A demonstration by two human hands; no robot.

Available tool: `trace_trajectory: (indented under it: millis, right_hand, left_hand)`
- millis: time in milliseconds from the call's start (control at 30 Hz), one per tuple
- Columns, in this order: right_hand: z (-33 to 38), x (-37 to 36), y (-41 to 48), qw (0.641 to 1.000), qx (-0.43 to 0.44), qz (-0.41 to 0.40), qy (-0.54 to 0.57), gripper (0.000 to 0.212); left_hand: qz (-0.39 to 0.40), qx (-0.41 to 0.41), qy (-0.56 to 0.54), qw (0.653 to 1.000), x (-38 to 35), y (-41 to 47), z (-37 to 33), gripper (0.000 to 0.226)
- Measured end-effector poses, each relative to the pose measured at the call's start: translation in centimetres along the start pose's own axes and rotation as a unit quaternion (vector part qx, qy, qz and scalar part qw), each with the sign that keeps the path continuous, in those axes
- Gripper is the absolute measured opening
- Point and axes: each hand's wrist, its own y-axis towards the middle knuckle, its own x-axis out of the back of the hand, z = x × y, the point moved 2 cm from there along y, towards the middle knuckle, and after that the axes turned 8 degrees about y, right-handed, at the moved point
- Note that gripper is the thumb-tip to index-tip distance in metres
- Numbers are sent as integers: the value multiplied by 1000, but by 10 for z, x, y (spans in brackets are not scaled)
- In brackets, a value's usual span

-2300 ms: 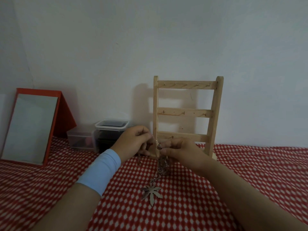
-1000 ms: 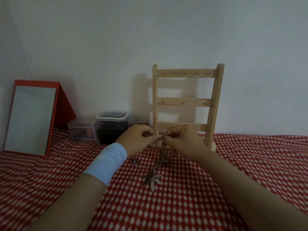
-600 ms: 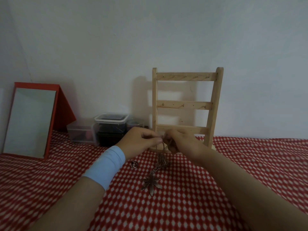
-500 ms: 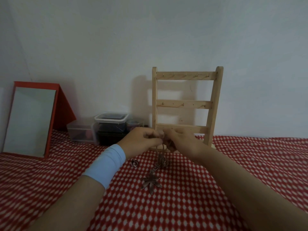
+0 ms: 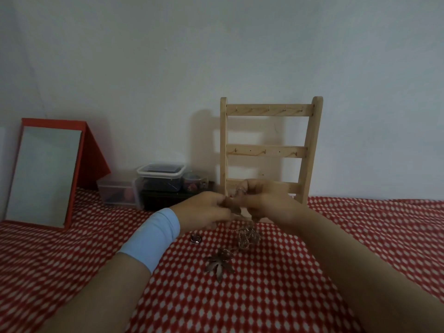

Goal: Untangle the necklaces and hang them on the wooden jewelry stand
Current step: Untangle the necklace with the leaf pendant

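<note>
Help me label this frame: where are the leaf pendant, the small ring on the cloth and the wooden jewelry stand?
leaf pendant (image 5: pixel 219 264), head view, centre where the leaf's blades meet.
small ring (image 5: pixel 195 241), head view, its near edge.
wooden jewelry stand (image 5: pixel 266 150), head view, its middle rail.
</note>
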Motion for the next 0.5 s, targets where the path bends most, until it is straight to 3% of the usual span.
trace_trajectory:
  millis: [67, 133, 367, 500]
  right_hand:
    - [0, 2, 2, 991, 42, -45, -121, 24]
    - [-1, 4, 4, 982, 59, -82, -161, 33]
    - [-2, 5, 3, 982, 19, -124, -142, 48]
    - [2, 8, -4, 980, -63, -54, -180, 48]
  left_hand:
    - [-19, 10, 103, 994, 2, 1, 3, 12]
    - [-42, 18, 140, 989, 7, 1, 7, 14]
    - [-42, -12, 71, 997, 18, -5, 9, 18]
    - [-37, -21, 50, 998, 18, -7, 11, 16]
